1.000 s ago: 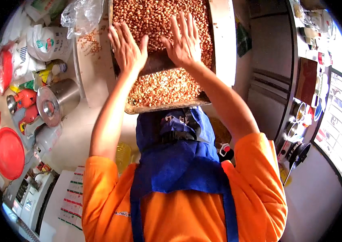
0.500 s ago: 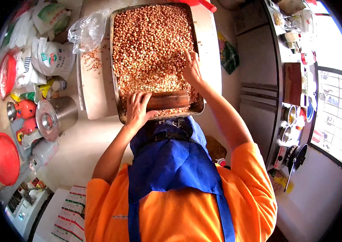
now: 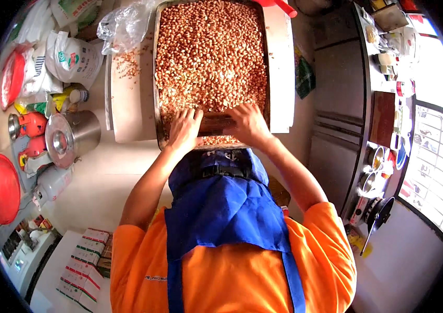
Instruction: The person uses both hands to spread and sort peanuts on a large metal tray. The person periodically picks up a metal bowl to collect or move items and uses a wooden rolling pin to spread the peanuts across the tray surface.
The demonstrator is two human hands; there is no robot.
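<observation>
A large rectangular metal tray (image 3: pixel 156 78) holds a thick layer of reddish-brown peanuts (image 3: pixel 211 52), paler ones among them. Across its near end lies a dark brown wooden block (image 3: pixel 215 124) with a rounded look. My left hand (image 3: pixel 185 128) grips the block's left end, fingers curled over the top. At the other end my right hand (image 3: pixel 250 124) is closed over the wood, its fingertips partly hidden. Loose bits of peanut and skin show between the block and the tray's near rim.
Under the tray is a pale board (image 3: pixel 127 115) with scattered skins and a crumpled clear plastic bag (image 3: pixel 122 26). To the left stand a steel pot (image 3: pixel 78 138), white sacks (image 3: pixel 73 60) and a red basin (image 3: pixel 1 189). A dark-edged counter (image 3: pixel 339 104) runs along the right.
My right hand has come down from the peanuts onto the block's right end. My left hand stays on the block. The peanuts near the block look more evenly spread, and the view has shifted slightly.
</observation>
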